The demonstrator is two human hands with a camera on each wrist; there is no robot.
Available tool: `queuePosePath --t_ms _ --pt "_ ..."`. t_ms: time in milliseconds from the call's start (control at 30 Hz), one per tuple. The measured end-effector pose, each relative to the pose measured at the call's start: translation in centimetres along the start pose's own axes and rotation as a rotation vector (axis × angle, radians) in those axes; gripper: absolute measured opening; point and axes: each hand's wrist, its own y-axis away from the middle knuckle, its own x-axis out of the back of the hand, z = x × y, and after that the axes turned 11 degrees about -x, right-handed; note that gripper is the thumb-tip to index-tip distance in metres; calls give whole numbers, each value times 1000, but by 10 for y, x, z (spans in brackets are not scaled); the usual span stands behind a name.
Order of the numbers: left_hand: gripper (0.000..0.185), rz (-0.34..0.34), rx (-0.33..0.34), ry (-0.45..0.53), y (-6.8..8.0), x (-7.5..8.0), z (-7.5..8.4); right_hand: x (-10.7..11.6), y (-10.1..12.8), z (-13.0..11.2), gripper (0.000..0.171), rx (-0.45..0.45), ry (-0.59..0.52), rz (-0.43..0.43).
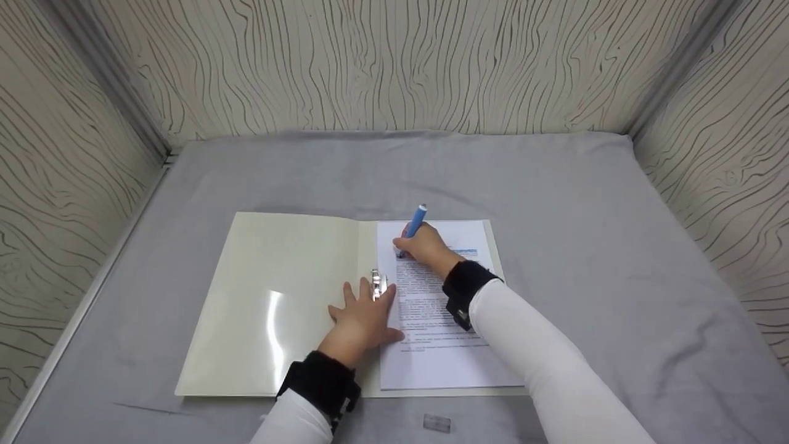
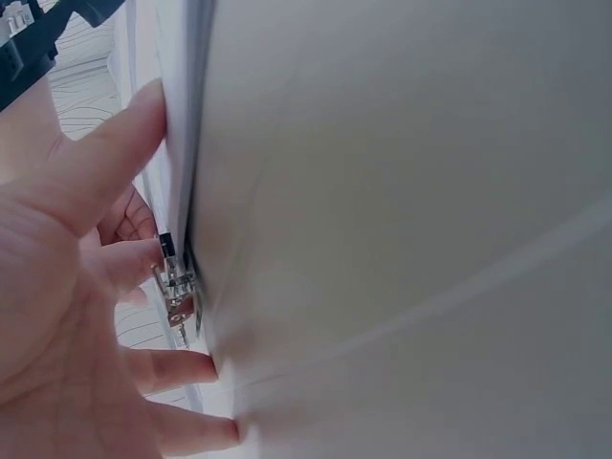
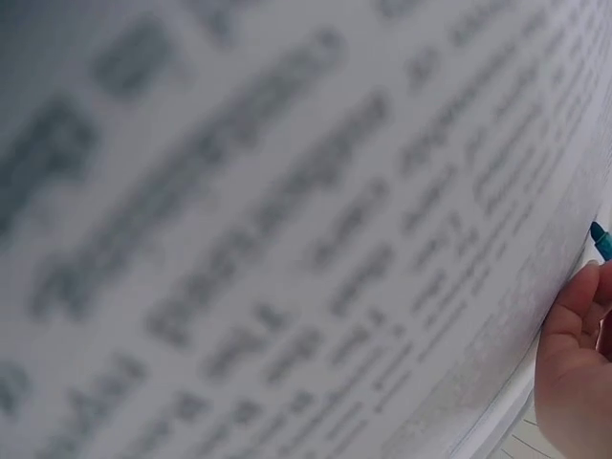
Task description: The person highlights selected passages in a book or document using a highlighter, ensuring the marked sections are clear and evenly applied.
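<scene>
Blue marker (image 1: 416, 220) — tilted, pinched in the right hand (image 1: 429, 248), over the printed page (image 1: 450, 367) beneath that hand. Left hand (image 1: 362, 325) — fingers apart, across page edge and open folder (image 1: 246, 296); metal clip (image 1: 375, 279) just ahead of it.

pale walls (image 1: 394, 68) with dark wavy grain lines and grey corner posts (image 1: 105, 74) enclose a grey cloth-covered table (image 1: 585, 203).

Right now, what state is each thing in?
Folder: open, flat
Paper: printed, blue band near the top
Marker: tilted, tip down
Clip: partly covered; open or shut unclear
Right hand: fingers curled round marker
Left hand: fingers spread, touching folder
Gray block: lying flat
Cloth: creased
</scene>
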Motion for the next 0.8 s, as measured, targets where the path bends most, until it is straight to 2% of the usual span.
queuePosePath --t_ms 800 --pt "84 -6 9 -1 1 1 1 7 -1 4 19 -46 -2 -8"
